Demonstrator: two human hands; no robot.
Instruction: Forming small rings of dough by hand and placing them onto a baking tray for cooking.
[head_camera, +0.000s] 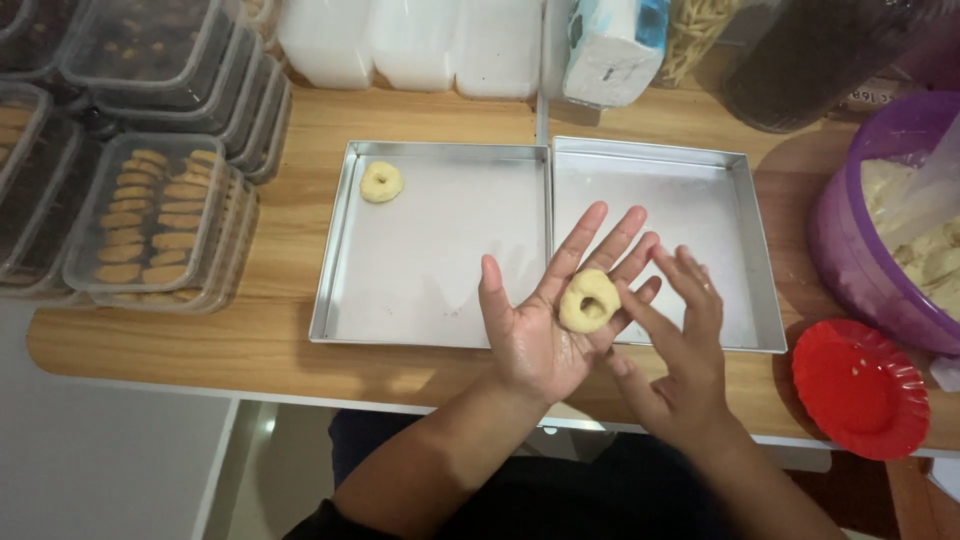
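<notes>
Blue-white package (610, 40) at back. Stacked clear cookie boxes (150, 215) left. Our left hand (550, 320) lies spread flat, cradling dough ring (589, 300); right hand (680, 350) fingers loose beside it. Another ring (381, 182) in left tray (420, 335).

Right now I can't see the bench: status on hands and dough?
Left hand open, dough ring on palm. Right hand touching it. Trays beneath; nothing in the way.

Lighting is even and moderately bright, apparently supplied from overhead. Soft glare is noted on the two metal trays (440, 320), and faint highlights on the lids of the plastic boxes (150, 215). A dim shadow is cast below the table edge (150, 375). Focus is acceptable centrally; slight softness and stretching are observed toward the corners.
</notes>
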